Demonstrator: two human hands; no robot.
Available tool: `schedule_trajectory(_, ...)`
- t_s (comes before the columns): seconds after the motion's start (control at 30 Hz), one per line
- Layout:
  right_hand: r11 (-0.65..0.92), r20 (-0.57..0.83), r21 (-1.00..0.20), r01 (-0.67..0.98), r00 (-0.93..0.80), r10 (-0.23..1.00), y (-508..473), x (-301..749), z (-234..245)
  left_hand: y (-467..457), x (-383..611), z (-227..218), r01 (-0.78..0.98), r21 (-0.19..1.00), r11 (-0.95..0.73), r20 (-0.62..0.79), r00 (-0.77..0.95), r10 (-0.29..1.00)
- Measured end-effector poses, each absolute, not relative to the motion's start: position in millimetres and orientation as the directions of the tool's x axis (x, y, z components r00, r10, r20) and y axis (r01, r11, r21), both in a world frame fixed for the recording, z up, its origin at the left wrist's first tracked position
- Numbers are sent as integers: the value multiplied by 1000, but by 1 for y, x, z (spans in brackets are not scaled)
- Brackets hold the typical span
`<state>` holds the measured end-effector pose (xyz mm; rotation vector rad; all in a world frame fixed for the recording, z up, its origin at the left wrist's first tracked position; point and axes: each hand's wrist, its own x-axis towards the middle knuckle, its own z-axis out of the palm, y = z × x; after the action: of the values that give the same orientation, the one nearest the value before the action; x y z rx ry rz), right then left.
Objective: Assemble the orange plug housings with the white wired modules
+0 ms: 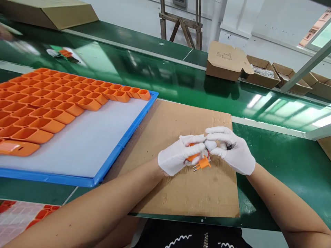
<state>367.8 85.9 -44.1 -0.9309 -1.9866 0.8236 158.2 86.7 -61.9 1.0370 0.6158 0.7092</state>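
Both my hands wear white gloves and meet over the cardboard sheet (165, 131). Wrapped in my left hand (176, 156) is an orange plastic housing (191, 157), mostly covered by the fingers. My right hand (235, 151) pinches a small white rounded part (210, 144) close to that housing. Thin dark and red wires show between the fingertips. Just below them, beside my left fingers, is an orange two-pin plug piece (203, 163), its metal pins pointing left. How these pieces join is hidden by the gloves.
A blue-rimmed tray (124, 144) at left carries rows of hollow orange housings (51, 119). Beyond runs a glossy green conveyor belt (165, 74), with an orange and white item (66, 53) on it. Cardboard boxes (224, 62) stand along the far side. A blurred hand (6, 34) appears far left.
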Motion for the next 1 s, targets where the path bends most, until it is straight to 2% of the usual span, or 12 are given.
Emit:
schedule_trajectory(0.13, 380, 258, -900, 215, -440, 860, 83, 361, -47, 85, 161, -56, -170, 946, 277, -159, 503, 850)
schedule_trajectory(0.2, 266, 165, -935, 234, -378, 911, 81, 357, -46, 85, 162, -54, -198, 942, 271, -166, 427, 889)
schedule_trajectory(0.27, 205, 123, -924, 322, -256, 959, 77, 351, -46, 84, 163, -54, -223, 939, 263, -161, 391, 906)
schedule_trajectory(0.37, 313, 274, -813, 490, -152, 950, 73, 345, -49, 81, 166, -55, -219, 928, 302, -208, 366, 907)
schedule_trajectory(0.5, 525, 510, -593, 610, -221, 832, 70, 346, -56, 81, 167, -55, -195, 924, 329, -252, 335, 908)
schedule_trajectory(0.57, 539, 543, -492, 684, -243, 804, 68, 347, -57, 83, 166, -54, -165, 928, 335, -259, 363, 895)
schedule_trajectory(0.67, 527, 511, -376, 763, -304, 804, 65, 345, -55, 85, 164, -51, -122, 939, 323, -262, 355, 897)
schedule_trajectory(0.73, 507, 459, -367, 780, -322, 828, 64, 342, -53, 84, 164, -50, -83, 954, 288, -245, 338, 909)
schedule_trajectory(0.83, 504, 426, -443, 742, -320, 846, 65, 340, -50, 83, 163, -49, -74, 957, 282, -233, 389, 891)
schedule_trajectory(1.0, 553, 488, -482, 680, -316, 813, 69, 340, -48, 85, 159, -54, -141, 939, 313, -213, 473, 855)
